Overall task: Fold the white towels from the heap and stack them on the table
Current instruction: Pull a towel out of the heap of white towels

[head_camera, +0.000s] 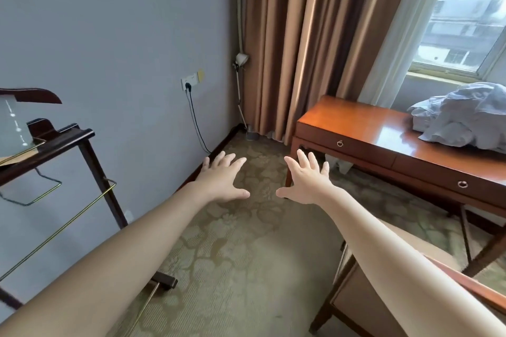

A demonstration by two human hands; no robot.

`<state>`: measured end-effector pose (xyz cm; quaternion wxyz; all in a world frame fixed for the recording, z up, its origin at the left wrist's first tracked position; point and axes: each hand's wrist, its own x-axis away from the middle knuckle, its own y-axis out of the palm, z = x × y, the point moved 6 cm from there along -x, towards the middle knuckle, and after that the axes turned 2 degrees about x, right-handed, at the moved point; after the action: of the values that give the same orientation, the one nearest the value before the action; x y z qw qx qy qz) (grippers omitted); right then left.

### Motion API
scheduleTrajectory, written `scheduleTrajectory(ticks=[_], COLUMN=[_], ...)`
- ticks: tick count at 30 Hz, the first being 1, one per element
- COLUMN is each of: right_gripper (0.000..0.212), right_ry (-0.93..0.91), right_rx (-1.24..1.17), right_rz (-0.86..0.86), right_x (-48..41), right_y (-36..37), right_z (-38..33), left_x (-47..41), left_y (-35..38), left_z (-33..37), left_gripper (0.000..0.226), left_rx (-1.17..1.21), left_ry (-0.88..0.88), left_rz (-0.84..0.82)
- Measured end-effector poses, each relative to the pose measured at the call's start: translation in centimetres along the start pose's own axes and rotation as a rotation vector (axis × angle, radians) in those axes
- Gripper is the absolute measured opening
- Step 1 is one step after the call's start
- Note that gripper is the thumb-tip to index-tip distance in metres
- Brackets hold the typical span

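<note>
Evidently nothing is folded yet: the left hand [223, 180] and right hand [306, 180] hover spread and empty, while the towels [462, 117] lie heaped on the desk [356, 123].

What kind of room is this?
Probably a hotel room: a polished wooden table with drawers stands by the window, heavy brown curtains hang to a patterned carpet, and a heap of white towels lies on the table.

Carpet [246, 268] is a faded olive-beige with a pale floral pattern all over, and the wall [109, 35] on the left is flat grey-blue. Curtains [309, 35] are tan-brown, the worktop [364, 123] on the right is glossy reddish-orange wood, and the towel heap [462, 115] on it looks white with a bluish tint.
</note>
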<state>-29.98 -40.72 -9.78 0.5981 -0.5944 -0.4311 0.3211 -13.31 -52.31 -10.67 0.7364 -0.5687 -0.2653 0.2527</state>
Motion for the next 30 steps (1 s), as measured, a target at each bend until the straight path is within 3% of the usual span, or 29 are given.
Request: scheduleTrajectory(ticks=[8, 15, 30], right_gripper=[0.098, 0.095, 0.087], right_ry=[-0.01, 0.045, 0.404], right_rx=[0.061, 0.038, -0.068], right_rz=[0.01, 0.012, 0.068], right_x=[-16.9, -25.0, -41.3], right_y=[-2.6, -3.0, -5.3], right_z=[2.3, 7.2, 21.3], left_x=[-15.8, -26.6, -54.5], left_y=[-3.4, -2.7, -3.2], left_z=[-2.4, -2.5, 5.3], left_gripper=[0.096, 0.093, 0.092], left_rx=[0.002, 0.027, -0.105], left_ry=[0.033, 0.068, 0.452], left_rz=[0.006, -0.02, -0.107])
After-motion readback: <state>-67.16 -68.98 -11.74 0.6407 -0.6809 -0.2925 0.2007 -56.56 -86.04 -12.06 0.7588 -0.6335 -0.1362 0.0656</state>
